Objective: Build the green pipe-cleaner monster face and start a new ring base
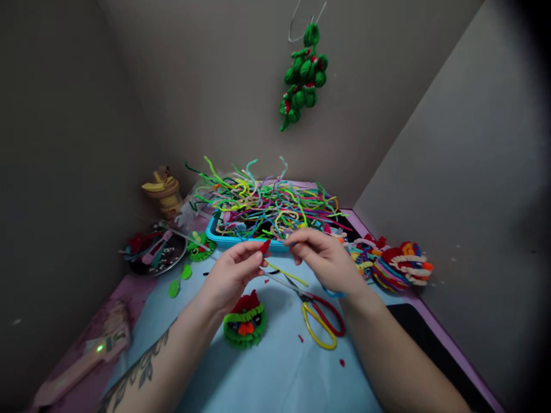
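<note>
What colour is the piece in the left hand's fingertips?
The piece is red, as the head view shows.

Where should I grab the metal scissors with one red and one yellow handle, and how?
Probably by the yellow loop and the red loop, coming from the near side. The scissors lie on the light-blue cloth with both rounded loops toward the wearer and the narrow blades pointing away, so fingers meet handles before blades.
</note>
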Demonstrator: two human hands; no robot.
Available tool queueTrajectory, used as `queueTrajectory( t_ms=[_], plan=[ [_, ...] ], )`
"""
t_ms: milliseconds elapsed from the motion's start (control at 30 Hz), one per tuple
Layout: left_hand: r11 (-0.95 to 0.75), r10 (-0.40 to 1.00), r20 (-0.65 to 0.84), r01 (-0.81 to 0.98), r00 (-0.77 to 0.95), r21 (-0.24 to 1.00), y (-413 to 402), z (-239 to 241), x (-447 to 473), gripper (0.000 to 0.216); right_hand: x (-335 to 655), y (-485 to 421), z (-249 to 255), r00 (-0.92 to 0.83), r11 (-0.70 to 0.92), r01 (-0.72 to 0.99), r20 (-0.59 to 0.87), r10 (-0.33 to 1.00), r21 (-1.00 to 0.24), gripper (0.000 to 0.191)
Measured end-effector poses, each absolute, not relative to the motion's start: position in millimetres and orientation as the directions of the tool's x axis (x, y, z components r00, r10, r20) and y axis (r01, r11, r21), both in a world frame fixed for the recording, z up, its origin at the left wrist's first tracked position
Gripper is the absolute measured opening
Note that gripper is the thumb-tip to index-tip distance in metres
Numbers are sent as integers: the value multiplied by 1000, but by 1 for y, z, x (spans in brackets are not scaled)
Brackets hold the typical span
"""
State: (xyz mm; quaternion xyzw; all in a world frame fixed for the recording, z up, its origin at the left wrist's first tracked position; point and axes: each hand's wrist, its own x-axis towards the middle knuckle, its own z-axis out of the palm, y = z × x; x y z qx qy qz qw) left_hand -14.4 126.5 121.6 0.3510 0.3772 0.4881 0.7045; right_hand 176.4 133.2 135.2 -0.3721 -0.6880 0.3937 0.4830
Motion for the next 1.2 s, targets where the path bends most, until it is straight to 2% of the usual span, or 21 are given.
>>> queueTrajectory(
  t_ms=[67,233,367,567,767,933,1067,1200],
  plan=[
    [239,966,-166,-439,200,866,125,118,-12,29,167,127,135,-299,395,179,333,894,-901,11],
    [150,986,-97,-452,138,879,124,107,-7,30,147,126,128,-257,226,63,203,945,-972,14],
    [117,987,-61,-414,146,903,125,105,-7,28,148,129,126,-270,135,57,115,956,-989,18],
    [65,985,-3,-349,175,935,125,104,-9,22,151,131,127,-308,60,1,57,950,-998,26],
    [-32,990,58,-195,131,980,122,107,-8,20,150,133,125,-368,-11,-96,25,930,-995,29],
    [-210,978,210,-3,5,978,117,110,-9,24,149,135,121,-369,-10,-116,34,929,-993,29],
    [-294,954,298,132,-11,946,116,111,-11,22,149,134,121,-389,13,-134,65,919,-991,31],
    [-304,951,308,151,-1,941,115,113,-11,22,149,133,122,-391,17,-136,69,918,-991,33]
  ],
)
